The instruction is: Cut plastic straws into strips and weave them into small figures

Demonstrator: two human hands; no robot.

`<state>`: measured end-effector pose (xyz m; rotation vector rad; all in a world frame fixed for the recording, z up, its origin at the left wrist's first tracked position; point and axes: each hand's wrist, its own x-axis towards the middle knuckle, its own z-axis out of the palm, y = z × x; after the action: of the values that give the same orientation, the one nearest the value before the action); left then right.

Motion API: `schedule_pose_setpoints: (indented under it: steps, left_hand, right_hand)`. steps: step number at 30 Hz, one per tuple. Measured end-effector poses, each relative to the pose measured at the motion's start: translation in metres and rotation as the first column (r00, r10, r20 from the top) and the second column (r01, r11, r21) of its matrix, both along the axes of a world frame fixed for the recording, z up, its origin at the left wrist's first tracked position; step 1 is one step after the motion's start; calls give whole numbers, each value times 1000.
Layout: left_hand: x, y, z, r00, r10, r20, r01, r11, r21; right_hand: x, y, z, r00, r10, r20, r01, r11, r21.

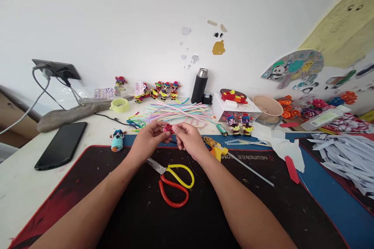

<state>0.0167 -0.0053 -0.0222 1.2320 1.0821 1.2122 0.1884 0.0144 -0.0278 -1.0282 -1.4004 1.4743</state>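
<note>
Between the fingertips of both hands is a small red and pink fuzzy piece (168, 128), which looks like bent pipe cleaner. My left hand (151, 137) pinches its left side, and my right hand (187, 138) pinches the right side. Fingers cover much of it. Below the hands, scissors (172, 181) with one yellow and one red handle lie on the black mat, blades partly under my left wrist. A yellow glue gun (217, 150) with a long glue stick (251, 169) rests just right of my right wrist.
Pastel pipe cleaners (178, 111) are heaped behind my hands. Several small dolls (165, 90) stand along the wall by a black thermos (200, 85). A phone (61, 146) and driftwood (73, 113) lie left; a bowl (267, 107) and white paper strips (344, 159) are right.
</note>
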Motion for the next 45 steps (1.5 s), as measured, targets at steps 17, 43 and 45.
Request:
schedule_pose_setpoints:
  steps: [17,43,45]
  left_hand:
    - [-11,-1,3,979,123,-164,-102,986,131]
    - [-7,-2,3,995,92,27,-93,995,35]
    - [-6,-3,4,995,95,-8,-94,995,45]
  right_hand:
    - [3,2,-6,960,-37,277,-12,985,171]
    - [-3,-1,-5,998,53,40,-54,998,37]
    - [-4,-2,-4,997,64,39,-64,998,10]
